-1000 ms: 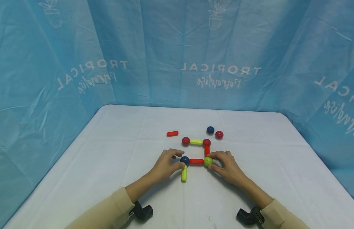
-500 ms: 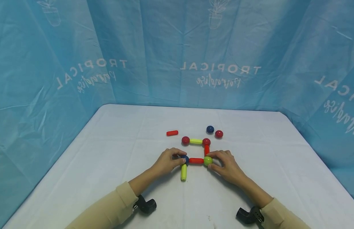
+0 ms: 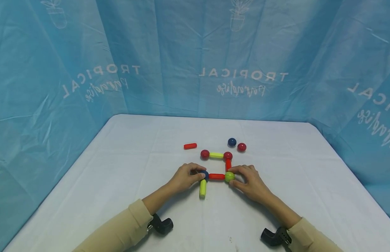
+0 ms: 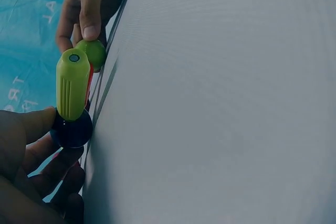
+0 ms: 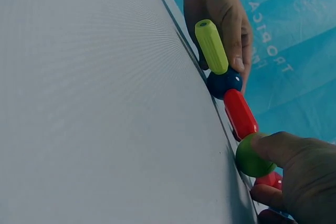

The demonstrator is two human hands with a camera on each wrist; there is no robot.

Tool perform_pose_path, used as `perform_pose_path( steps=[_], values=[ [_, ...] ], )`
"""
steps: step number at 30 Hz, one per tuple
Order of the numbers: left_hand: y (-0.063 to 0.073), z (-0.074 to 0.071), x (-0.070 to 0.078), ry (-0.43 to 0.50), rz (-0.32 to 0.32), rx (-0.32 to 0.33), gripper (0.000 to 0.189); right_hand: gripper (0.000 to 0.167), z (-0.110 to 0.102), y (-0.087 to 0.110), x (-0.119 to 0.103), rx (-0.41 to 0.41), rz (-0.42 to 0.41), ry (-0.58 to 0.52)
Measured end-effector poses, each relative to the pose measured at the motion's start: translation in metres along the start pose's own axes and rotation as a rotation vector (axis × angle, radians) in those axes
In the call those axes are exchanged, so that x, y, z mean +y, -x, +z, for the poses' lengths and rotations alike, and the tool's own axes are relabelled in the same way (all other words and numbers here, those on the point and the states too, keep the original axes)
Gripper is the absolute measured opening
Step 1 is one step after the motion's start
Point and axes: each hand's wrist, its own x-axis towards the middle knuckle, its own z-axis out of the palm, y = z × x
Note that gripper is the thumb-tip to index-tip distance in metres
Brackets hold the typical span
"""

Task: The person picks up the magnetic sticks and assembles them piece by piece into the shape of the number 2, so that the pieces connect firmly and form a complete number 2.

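My left hand (image 3: 186, 177) pinches a dark blue ball (image 4: 72, 129) between thumb and fingers. A yellow-green rod (image 3: 202, 189) sticks out from that ball toward me. My right hand (image 3: 250, 182) grips a green ball (image 5: 254, 156) with thumb and fingertips. Between the two balls runs a red rod (image 3: 217, 176), touching both. From the green ball a second red rod (image 3: 228, 164) leads away to a red ball (image 3: 227, 156). There a yellow-green rod (image 3: 216, 155) continues left to another red ball (image 3: 205, 154).
A loose red rod (image 3: 190, 146) lies at the back left of the joined pieces. Behind them on the right sit a loose blue ball (image 3: 232, 142) and a red ball (image 3: 241, 147). The white-covered table (image 3: 135, 140) ends at a blue printed curtain (image 3: 182, 87).
My left hand has shifted slightly right, and its fingers have closed onto the blue ball. The right hand stays on the green ball, and the joined pieces have hardly moved.
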Motion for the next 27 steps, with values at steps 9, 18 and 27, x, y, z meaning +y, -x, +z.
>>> perform_pose_path(
  steps=[9,18,27],
  values=[
    [0.0,0.001,-0.002,0.001,-0.007,-0.012,0.026,0.043,-0.011,-0.006,0.009,-0.02,0.043,-0.076],
    [0.0,0.0,-0.003,0.002,-0.005,-0.016,0.027,0.053,-0.028,-0.028,0.03,0.014,0.214,-0.048],
    [0.001,0.001,-0.002,-0.003,-0.011,-0.01,0.027,0.061,-0.045,-0.055,0.048,0.046,0.291,-0.042]
  ],
)
